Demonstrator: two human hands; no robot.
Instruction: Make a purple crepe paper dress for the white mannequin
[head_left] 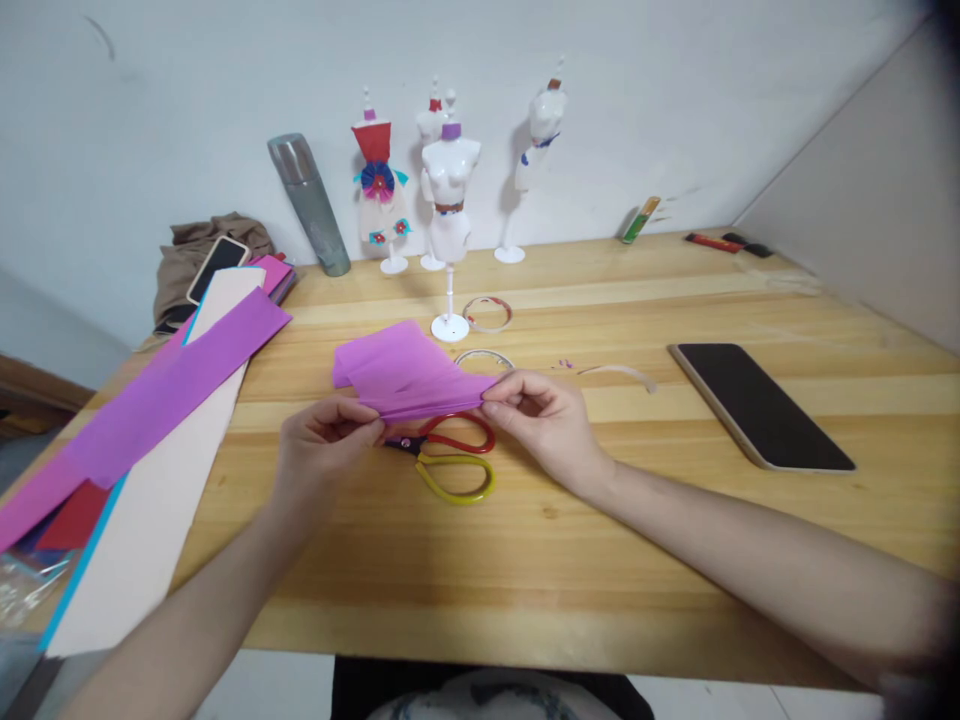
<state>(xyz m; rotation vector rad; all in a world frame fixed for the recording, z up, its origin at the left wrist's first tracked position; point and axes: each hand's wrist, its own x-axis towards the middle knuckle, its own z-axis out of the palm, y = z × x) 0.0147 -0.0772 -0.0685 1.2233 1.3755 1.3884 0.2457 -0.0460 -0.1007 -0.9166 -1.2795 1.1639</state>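
Observation:
Between my two hands stretches a piece of purple crepe paper (405,362), its near edge gathered into narrow folds. My left hand (326,435) pinches the near left corner with thumb and fingers. The near right corner is pinched in my right hand (541,418). Just under the folded edge lie scissors (459,497) with one red and one yellow handle; the paper and my left hand hide their blades. Beyond the paper stands a small white mannequin (450,190) with a purple neck band and a brown waist band.
Strips of purple paper (176,390) and white paper (161,530) are piled at the left. A phone (765,405) lies at the right. Tape rolls (489,314) sit near the mannequin. Along the wall stand a flask (311,205), a dressed mannequin (375,150) and a glue stick (641,220).

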